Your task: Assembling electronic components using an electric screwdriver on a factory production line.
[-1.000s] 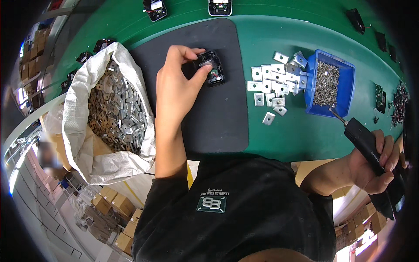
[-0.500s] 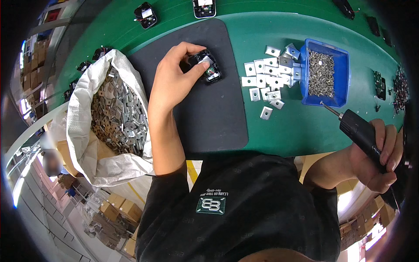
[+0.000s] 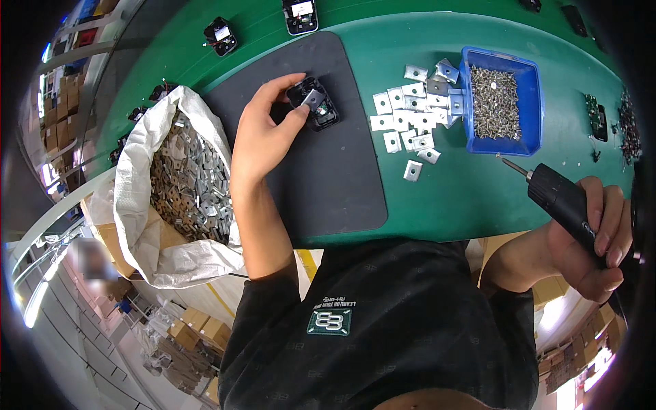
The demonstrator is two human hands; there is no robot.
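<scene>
On the dark mat (image 3: pixel 335 191), my left hand (image 3: pixel 263 140) grips a small black plastic housing (image 3: pixel 328 116) by its left side. Inside that open housing lies a square metal plate (image 3: pixel 313 98) with a hole, my thumb at its lower edge. Some wiring or a board shows beside the plate. My right hand (image 3: pixel 591 249) is wrapped round a black electric screwdriver (image 3: pixel 559 197), held at the right above the green table. Its bit points left, just below a blue bin (image 3: pixel 535 113) of screws (image 3: pixel 495 102). Something small, perhaps a screw, sits on the bit's tip.
Loose metal plates (image 3: pixel 412 171) are spread left of the bin. A white sack (image 3: pixel 133 191) full of similar plates stands left of the mat. More black housings (image 3: pixel 301 19) line the far green surface. Black parts (image 3: pixel 599 123) lie at the far right.
My left thumb has drawn back to the plate's lower edge, and more of the plate shows. The whole view has shifted slightly. My right hand stays almost in place with the screwdriver.
</scene>
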